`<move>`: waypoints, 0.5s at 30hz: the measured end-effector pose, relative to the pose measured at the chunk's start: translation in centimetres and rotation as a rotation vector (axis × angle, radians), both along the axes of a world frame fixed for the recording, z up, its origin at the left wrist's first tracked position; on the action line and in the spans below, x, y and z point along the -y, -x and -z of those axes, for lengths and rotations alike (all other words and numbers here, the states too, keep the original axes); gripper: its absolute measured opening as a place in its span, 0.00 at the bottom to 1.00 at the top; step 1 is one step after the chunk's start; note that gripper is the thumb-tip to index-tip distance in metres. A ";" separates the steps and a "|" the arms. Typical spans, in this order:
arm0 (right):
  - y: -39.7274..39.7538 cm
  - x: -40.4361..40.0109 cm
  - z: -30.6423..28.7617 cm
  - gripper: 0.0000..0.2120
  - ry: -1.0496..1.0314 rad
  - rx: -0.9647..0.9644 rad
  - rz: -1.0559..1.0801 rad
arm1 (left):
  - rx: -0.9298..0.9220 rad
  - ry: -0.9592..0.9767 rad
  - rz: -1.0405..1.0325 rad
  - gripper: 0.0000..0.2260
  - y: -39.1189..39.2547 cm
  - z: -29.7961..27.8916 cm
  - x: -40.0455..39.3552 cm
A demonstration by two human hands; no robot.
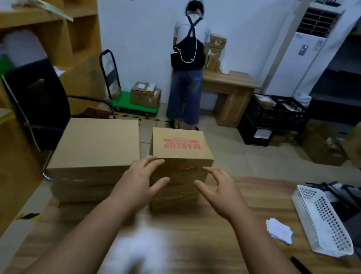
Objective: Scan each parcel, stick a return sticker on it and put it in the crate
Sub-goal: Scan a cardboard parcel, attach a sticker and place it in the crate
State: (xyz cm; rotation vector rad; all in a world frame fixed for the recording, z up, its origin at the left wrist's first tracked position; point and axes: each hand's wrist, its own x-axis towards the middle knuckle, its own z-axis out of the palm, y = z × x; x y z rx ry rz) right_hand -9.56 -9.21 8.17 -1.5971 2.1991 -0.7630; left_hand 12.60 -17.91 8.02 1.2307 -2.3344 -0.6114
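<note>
Wooden table (230, 245) holds two stacks of cardboard parcels at its far edge. Wider plain stack (95, 156) on the left, just beside the narrower stack, whose top parcel (182, 145) reads "MAKEUP" in red, upside down to the camera. Both forearms reach forward. Left hand (141, 177) touches that stack's near left side, fingers spread loosely. Right hand (218, 191) sits in front of its right side, fingers open and relaxed; contact unclear. White perforated basket (321, 222) far right, small white stickers (279, 230) beside it.
</note>
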 end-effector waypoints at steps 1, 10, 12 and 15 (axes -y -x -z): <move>0.8 0.9 0.0 0.28 -0.006 -0.005 0.014 | 0.008 -0.001 -0.006 0.26 0.9 0.2 0.8; 7.9 8.9 3.0 0.28 -0.041 -0.010 0.039 | 0.074 -0.074 -0.239 0.26 8.8 2.6 6.0; 8.9 10.6 3.8 0.28 -0.075 -0.003 -0.003 | 0.111 -0.085 -0.317 0.26 9.7 3.3 6.9; 9.7 12.3 5.4 0.28 -0.096 0.036 -0.082 | 0.133 -0.081 -0.466 0.24 10.4 4.3 7.4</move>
